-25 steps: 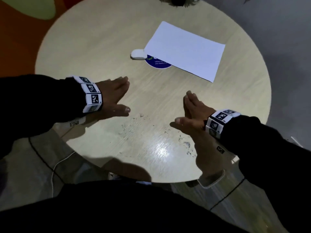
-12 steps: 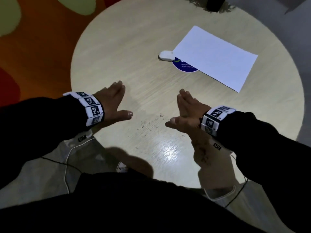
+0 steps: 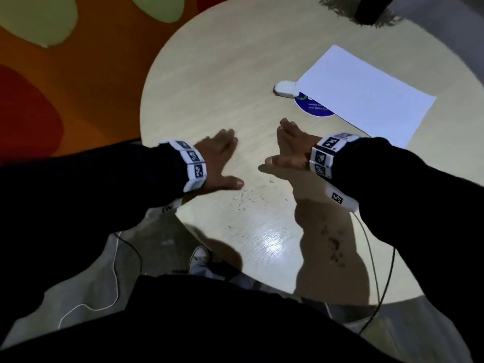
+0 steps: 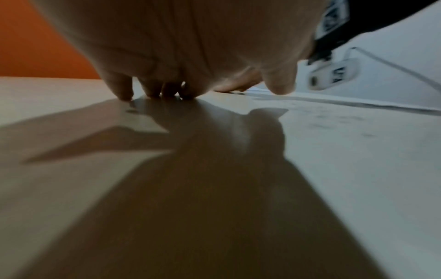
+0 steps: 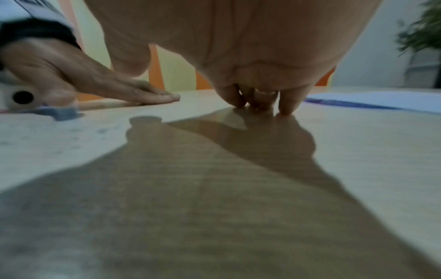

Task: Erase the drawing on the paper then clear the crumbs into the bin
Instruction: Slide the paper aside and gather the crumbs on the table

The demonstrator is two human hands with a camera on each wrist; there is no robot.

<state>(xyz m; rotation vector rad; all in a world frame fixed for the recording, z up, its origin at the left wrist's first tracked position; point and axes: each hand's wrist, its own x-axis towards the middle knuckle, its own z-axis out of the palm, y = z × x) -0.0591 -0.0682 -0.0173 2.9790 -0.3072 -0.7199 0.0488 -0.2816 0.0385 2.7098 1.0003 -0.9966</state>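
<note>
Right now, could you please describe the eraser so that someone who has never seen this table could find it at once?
On the round wooden table, look to the far side for the white sheet of paper. Just off its left corner, beside a blue round sticker, lies the eraser: a small white rounded block, the only raised object there.

A lounge-like room: round wooden table (image 3: 199,82) on a bright patterned carpet (image 3: 78,74)
</note>
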